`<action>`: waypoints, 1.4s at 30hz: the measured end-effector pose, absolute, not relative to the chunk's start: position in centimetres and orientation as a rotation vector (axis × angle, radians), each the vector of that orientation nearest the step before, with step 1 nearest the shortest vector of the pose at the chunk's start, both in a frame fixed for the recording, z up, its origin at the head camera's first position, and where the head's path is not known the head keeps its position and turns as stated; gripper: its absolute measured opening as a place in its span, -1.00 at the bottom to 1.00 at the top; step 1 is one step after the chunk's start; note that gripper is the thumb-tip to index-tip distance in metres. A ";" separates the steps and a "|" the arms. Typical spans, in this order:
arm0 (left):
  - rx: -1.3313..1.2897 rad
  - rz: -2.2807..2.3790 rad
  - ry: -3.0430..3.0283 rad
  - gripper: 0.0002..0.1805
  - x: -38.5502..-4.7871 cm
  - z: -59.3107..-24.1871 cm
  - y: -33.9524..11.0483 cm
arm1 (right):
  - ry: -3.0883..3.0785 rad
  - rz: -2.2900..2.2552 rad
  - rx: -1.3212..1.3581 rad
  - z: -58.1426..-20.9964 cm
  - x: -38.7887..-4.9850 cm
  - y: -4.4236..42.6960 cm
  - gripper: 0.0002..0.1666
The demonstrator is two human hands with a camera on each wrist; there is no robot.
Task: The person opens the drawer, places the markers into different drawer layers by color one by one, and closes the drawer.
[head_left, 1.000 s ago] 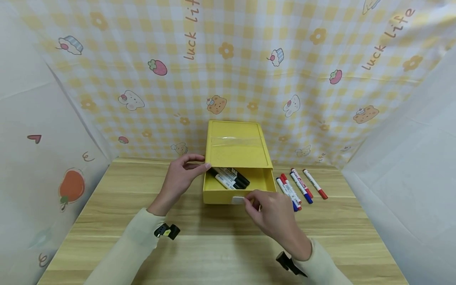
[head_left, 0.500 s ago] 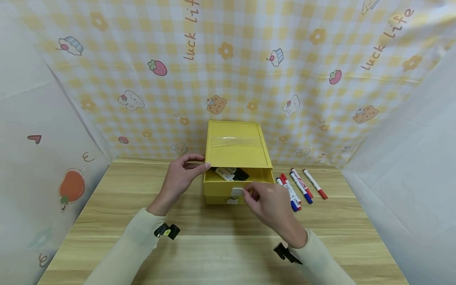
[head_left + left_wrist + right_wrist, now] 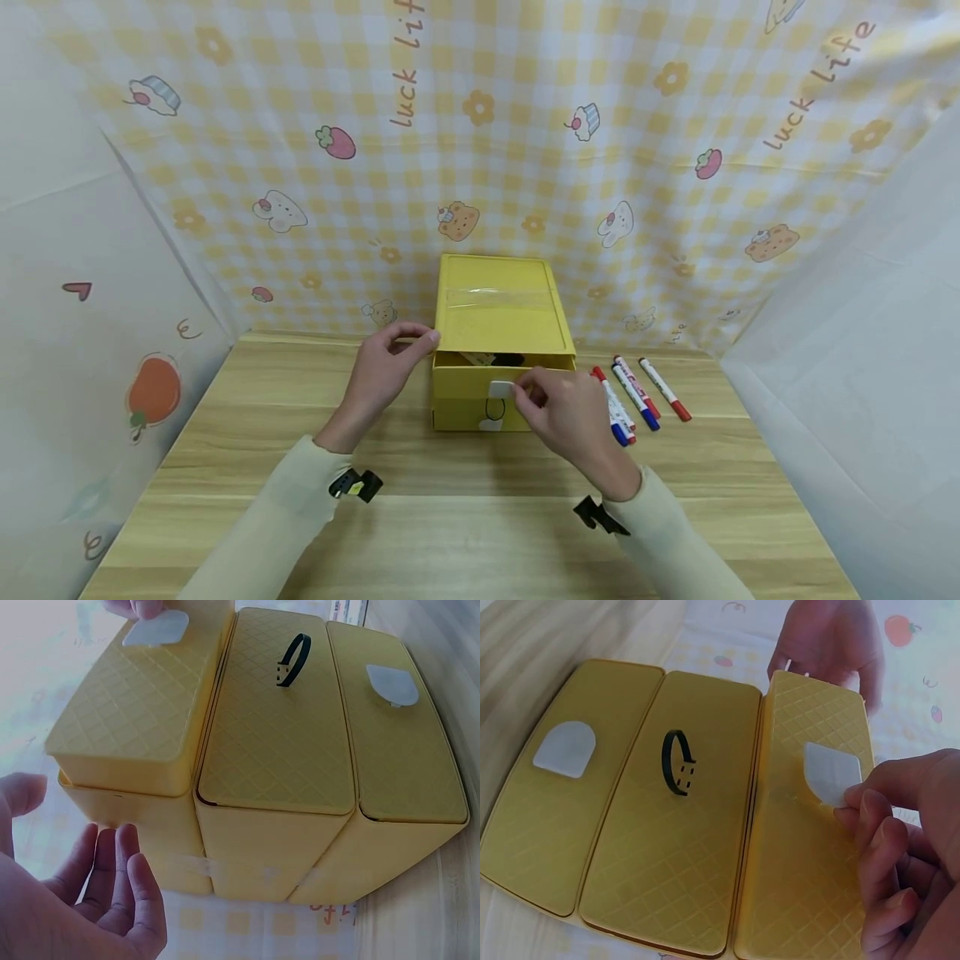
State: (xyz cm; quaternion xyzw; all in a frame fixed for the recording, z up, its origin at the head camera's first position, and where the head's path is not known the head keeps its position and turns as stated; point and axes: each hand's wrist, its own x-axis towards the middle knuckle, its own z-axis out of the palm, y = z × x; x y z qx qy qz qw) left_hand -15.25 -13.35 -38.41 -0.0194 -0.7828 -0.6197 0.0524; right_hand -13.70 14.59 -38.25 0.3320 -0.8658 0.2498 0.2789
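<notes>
A yellow box of three stacked drawers [image 3: 498,308] stands at the back of the table. Its top drawer [image 3: 461,382] sticks out a little, with black marker pens [image 3: 508,360] just visible through the gap. My right hand [image 3: 573,417] pinches the top drawer's white pull tab [image 3: 829,772] between thumb and forefinger. At the box's upper left side is my left hand [image 3: 378,367], its fingers loosely bent and holding nothing. In the left wrist view, its fingertips [image 3: 127,836] lie close to the box's side; contact is hard to tell.
Several red and blue marker pens [image 3: 633,387] lie on the wooden table [image 3: 465,533] to the right of the box. Behind it hangs a checked cloth [image 3: 525,167]. The middle drawer carries a dark loop handle [image 3: 673,761], the bottom one a white tab [image 3: 566,748].
The top drawer has slid back into the box, covering most of the black marker pens. My right hand has moved forward with the tab; my left hand has stayed at the box's side.
</notes>
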 end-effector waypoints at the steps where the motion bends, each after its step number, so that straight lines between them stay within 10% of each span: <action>1: -0.056 -1.879 -2.380 -0.57 -15.3 -38.4 -13.3 | -2.325 0.670 0.888 -38.2 -13.8 14.6 -0.87; 42: -0.240 -1.980 -2.211 -0.45 -15.4 -41.3 -13.0 | -2.384 0.861 0.693 -42.4 -15.0 14.5 -0.90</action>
